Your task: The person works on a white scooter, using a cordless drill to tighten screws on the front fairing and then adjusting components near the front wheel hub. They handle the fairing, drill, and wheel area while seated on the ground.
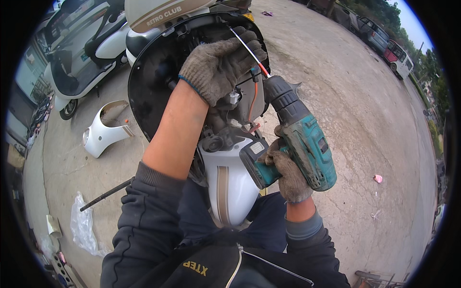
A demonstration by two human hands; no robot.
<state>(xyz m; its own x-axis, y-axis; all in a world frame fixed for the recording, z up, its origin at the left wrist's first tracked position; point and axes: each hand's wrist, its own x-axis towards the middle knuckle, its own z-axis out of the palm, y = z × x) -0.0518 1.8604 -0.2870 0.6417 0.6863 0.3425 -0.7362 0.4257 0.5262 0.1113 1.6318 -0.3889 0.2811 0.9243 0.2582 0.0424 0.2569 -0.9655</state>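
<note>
My right hand [288, 175], in a brown knitted glove, grips a teal-and-black cordless drill [307, 144]. Its long bit [247, 48], with a red-and-white shank, points up and forward to the top of a black plastic scooter panel [149, 81]. My left hand [223, 67], gloved too, has its fingers curled beside the bit near that panel; what they hold is hidden. An orange cable [253, 101] and a white connector [234, 97] hang under it. A white scooter body piece [235, 192] with a tan stripe lies below, between my legs.
A white scooter [67, 86] stands at left, near a loose white shell [98, 139]. A cream item [168, 9] is behind the panel. A black rod [105, 194] and plastic bag [86, 223] are at lower left. Vehicles [374, 38] are parked at upper right.
</note>
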